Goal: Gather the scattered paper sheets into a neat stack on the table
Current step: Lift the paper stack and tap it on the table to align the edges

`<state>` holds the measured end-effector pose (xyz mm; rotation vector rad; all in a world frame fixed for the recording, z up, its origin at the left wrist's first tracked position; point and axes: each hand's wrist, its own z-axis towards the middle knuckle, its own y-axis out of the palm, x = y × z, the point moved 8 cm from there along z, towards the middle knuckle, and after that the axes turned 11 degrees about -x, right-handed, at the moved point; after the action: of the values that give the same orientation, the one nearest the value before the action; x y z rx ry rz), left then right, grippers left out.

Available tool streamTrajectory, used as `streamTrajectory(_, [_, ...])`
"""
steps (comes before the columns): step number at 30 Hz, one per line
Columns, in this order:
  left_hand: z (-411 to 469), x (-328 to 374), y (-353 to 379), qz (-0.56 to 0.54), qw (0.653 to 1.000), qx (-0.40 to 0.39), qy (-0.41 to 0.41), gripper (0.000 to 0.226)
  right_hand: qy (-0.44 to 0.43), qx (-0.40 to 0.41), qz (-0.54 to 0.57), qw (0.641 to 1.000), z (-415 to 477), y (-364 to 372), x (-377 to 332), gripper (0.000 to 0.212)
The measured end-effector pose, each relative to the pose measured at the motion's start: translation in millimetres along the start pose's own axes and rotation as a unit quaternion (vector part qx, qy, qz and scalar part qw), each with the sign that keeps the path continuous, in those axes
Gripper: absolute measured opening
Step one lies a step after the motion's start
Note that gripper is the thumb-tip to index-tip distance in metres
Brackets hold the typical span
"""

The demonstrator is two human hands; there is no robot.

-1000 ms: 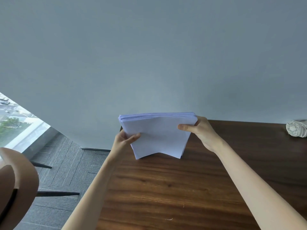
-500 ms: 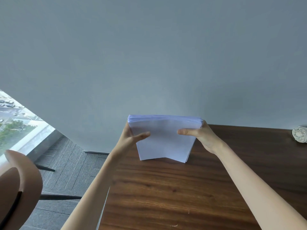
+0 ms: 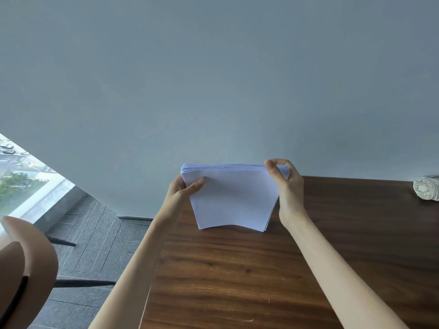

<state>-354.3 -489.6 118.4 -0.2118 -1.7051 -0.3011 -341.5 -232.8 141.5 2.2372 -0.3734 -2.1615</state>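
Right hand (image 3: pixel 287 186) risen to paper stack (image 3: pixel 232 200) top corner; left hand (image 3: pixel 183 193) unchanged.

On my feed the paper stack (image 3: pixel 232 198) reads white with a faint lilac-blue tint. The bench (image 3: pixel 237 269) under it is dark reddish-brown with streaky wood grain. Behind the stack, the wall (image 3: pixel 213 79) is flat pale grey-blue. Left of the stack there's grey floor (image 3: pixel 95 233) in finely striped tiles, plus a tan chair (image 3: pixel 23 269) with black legs. Far right of the stack sits an off-white cloth (image 3: pixel 426 187).
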Motion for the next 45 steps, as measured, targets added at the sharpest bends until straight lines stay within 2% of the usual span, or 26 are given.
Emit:
streamTrajectory(3, [-0.1, -0.7, 1.5, -0.012, 1.0, -0.003, 0.003, 0.033, -0.023, 0.071, 0.01, 0.997, -6.4, 1.0, -0.2, 0.015])
streamTrajectory(7, [-3.6, 7.7, 9.2, 0.002, 1.0, 0.005, 0.026, 0.044, -0.042, 0.091, 0.016, 0.995, -8.8, 2.5, -0.8, 0.021])
streamTrajectory(9, [-6.0, 16.7, 9.6, 0.017, 0.997, 0.052, 0.057, 0.049, -0.043, 0.093, 0.014, 0.995, -8.3, 2.7, -0.8, 0.022])
streamTrajectory(12, [-8.7, 28.4, 10.3, 0.02, 0.987, 0.135, 0.083, 0.043, -0.042, 0.096, 0.016, 0.994, -8.0, 2.5, -1.2, 0.021])
streamTrajectory(15, [-8.1, 31.0, 12.5, 0.003, 0.981, 0.176, 0.087, 0.036, -0.045, 0.096, 0.013, 0.994, -9.9, 1.9, -2.1, 0.021])
streamTrajectory(30, [-7.0, 27.2, 9.0, -0.013, 0.974, 0.22, 0.054, 0.026, -0.047, 0.089, -0.008, 0.995, -9.4, 3.8, -6.0, 0.018])
streamTrajectory(35, [-6.0, 29.1, 10.4, -0.007, 0.975, 0.214, 0.055, 0.03, -0.048, 0.081, -0.012, 0.996, -8.4, 5.6, -8.2, 0.021])
streamTrajectory(38, [-5.3, 28.9, 13.9, -0.027, 0.985, 0.158, 0.069, 0.025, -0.049, 0.073, -0.011, 0.996, -8.3, 4.5, -7.5, 0.026])
streamTrajectory(39, [-4.5, 26.0, 13.3, -0.03, 0.99, 0.119, 0.071, 0.029, -0.051, 0.068, -0.012, 0.996, -8.1, 4.1, -7.7, 0.027])
streamTrajectory(42, [-2.7, 18.2, 8.3, 0.037, 0.998, 0.022, 0.05, 0.065, -0.047, 0.057, -0.018, 0.997, -6.0, 2.8, -5.8, 0.03])
streamTrajectory(45, [-0.4, 14.6, 0.9, 0.085, 0.995, 0.023, 0.047, 0.066, -0.037, 0.005, -0.027, 0.999, -2.0, 3.1, -4.0, 0.037])
